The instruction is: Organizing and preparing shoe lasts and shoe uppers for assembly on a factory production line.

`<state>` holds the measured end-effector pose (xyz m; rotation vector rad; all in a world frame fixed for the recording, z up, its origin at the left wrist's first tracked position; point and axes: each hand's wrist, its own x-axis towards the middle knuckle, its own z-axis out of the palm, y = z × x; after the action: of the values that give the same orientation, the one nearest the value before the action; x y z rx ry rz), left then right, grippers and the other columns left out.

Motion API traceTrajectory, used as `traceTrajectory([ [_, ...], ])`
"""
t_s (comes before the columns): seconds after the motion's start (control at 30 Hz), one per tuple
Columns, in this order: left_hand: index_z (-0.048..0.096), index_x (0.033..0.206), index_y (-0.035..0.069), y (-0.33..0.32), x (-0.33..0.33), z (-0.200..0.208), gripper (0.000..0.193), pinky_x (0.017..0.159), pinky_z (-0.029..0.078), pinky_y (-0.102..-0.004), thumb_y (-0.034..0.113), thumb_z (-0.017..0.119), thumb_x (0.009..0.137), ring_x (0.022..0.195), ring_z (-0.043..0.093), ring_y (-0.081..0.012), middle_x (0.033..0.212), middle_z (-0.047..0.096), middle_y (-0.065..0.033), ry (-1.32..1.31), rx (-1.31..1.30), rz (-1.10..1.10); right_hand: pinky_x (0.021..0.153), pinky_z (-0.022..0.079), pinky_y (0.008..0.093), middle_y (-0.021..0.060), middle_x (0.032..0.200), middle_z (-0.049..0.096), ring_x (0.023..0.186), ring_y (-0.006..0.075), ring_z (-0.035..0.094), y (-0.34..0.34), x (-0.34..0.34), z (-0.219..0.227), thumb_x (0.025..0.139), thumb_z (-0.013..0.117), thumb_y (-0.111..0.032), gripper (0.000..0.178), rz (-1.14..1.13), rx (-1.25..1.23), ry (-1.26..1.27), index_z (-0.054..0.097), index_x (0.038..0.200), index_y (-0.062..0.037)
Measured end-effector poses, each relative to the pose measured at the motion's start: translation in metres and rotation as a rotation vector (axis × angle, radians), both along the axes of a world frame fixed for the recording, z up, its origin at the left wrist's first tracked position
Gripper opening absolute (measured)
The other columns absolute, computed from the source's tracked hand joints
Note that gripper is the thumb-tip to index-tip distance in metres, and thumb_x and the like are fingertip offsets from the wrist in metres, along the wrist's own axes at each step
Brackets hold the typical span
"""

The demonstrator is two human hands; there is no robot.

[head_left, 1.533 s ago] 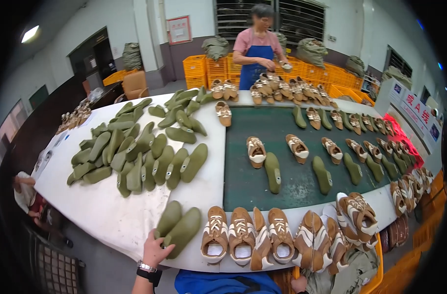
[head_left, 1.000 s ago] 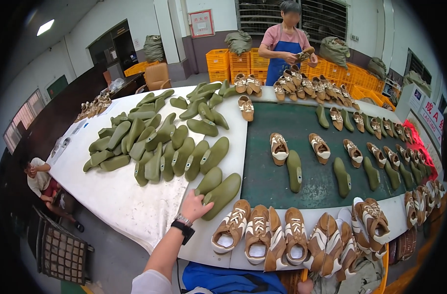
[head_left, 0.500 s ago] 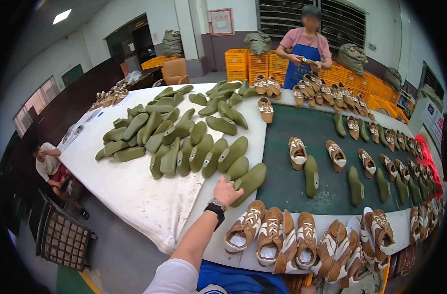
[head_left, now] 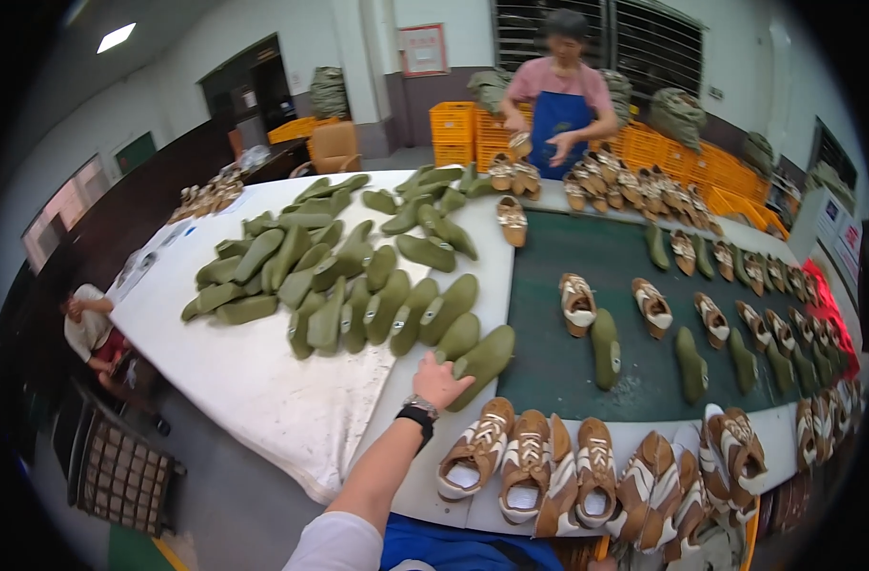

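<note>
Dozens of olive-green shoe lasts lie heaped and fanned across the white-covered bench, and one of them, the nearest green last, sits at the front of the pile right beside the dark green mat. The left hand, with a black wristwatch on its wrist, reaches forward with fingers spread and lies open on the near end of that last, touching it but not closed around it. The right hand is not in view. Just in front of the reaching arm, a row of brown-and-white sneakers stands along the near edge of the bench, toes pointing away, laces threaded. On the mat, single sneakers and single green lasts alternate in loose rows, and more sneakers run down the right side. Judging from how things lie, a good share of shoes is already made up and lined along the near and right edges, while the big pile of bare lasts on the white cover is left to handle; the last under the hand is only touched, not lifted. At the far end of the bench a person in a blue apron handles a shoe, with yellow crates stacked behind.
</note>
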<state>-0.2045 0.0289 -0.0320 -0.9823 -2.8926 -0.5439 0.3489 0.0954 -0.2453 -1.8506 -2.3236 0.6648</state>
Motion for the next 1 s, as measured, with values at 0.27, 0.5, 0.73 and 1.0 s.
traceTrajectory([
  [0.27, 0.067, 0.091, 0.005, -0.002, -0.003, -0.010, 0.052, 0.079, 0.048, -0.0413, 0.051, 0.067, 0.067, 0.097, 0.052, -0.0334, 0.108, 0.048, -0.0173, 0.059, 0.043, -0.039, 0.069, 0.049, 0.0483, 0.0264, 0.074, 0.062, 0.076, 0.0432, 0.060, -0.004, 0.001, -0.019, 0.069, 0.065, -0.024, 0.029, -0.200, 0.004, 0.030, 0.064, 0.078, 0.0029],
  [0.5, 0.067, 0.090, 0.003, -0.022, -0.002, -0.009, 0.051, 0.081, 0.047, -0.0418, 0.050, 0.067, 0.068, 0.094, 0.054, -0.0355, 0.108, 0.049, -0.0203, 0.075, 0.069, -0.074, 0.073, 0.049, 0.0471, 0.0227, 0.078, 0.064, 0.080, 0.0399, 0.061, -0.004, -0.017, 0.014, 0.071, 0.064, -0.028, 0.030, -0.198, -0.071, -0.041, 0.064, 0.085, -0.0015],
  [0.73, 0.066, 0.089, 0.002, -0.072, 0.010, 0.002, 0.049, 0.079, 0.047, -0.0405, 0.046, 0.069, 0.068, 0.090, 0.055, -0.0357, 0.105, 0.050, -0.0223, 0.071, 0.095, -0.147, 0.075, 0.049, 0.0467, 0.0252, 0.081, 0.063, 0.083, 0.0410, 0.061, -0.003, -0.011, 0.014, 0.071, 0.063, -0.025, 0.032, -0.202, -0.135, -0.018, 0.062, 0.090, -0.0001],
  [1.0, 0.065, 0.098, 0.001, -0.142, 0.002, 0.013, 0.054, 0.091, 0.042, -0.0419, 0.043, 0.074, 0.066, 0.109, 0.045, -0.0420, 0.117, 0.043, -0.0295, -0.156, 0.011, -0.200, 0.089, 0.044, 0.0369, 0.0218, 0.111, 0.059, 0.103, 0.0314, 0.057, -0.007, -0.001, 0.176, 0.075, 0.067, -0.048, 0.071, 0.652, -0.651, -0.400, 0.047, 0.126, -0.0025],
])
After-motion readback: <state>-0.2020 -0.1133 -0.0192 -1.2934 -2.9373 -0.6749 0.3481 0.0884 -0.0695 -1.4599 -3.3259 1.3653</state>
